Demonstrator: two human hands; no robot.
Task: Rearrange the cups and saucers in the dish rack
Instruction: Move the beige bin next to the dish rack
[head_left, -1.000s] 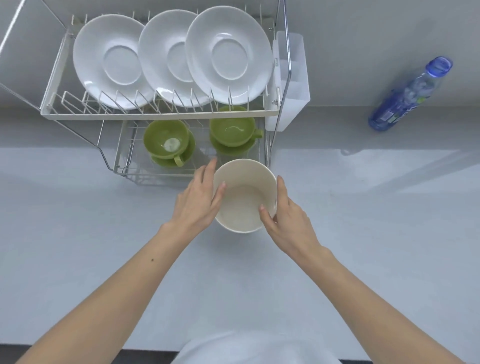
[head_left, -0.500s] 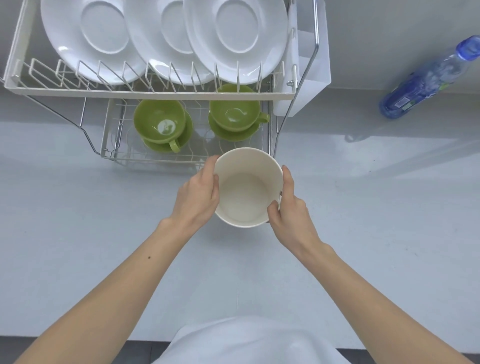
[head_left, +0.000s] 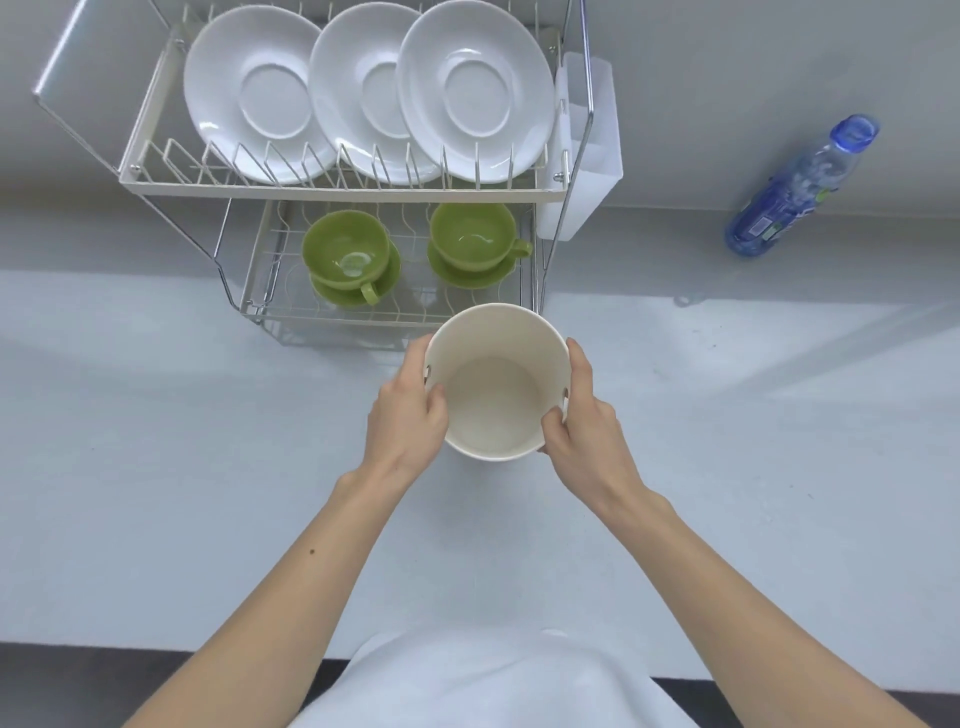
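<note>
Head view: both hands (head_left: 408, 415) grip pail (head_left: 496, 382).

The dish rack (head_left: 343, 195) is cut off at the frame's top edge; the middle saucer (head_left: 366, 88) is partly hidden behind its right-hand neighbour (head_left: 475, 93).

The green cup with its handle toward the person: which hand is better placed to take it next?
Probably the left hand. That cup sits at the left of the lower rack, nearer the left hand. Both hands now hold the bowl, so one must release first.
</note>
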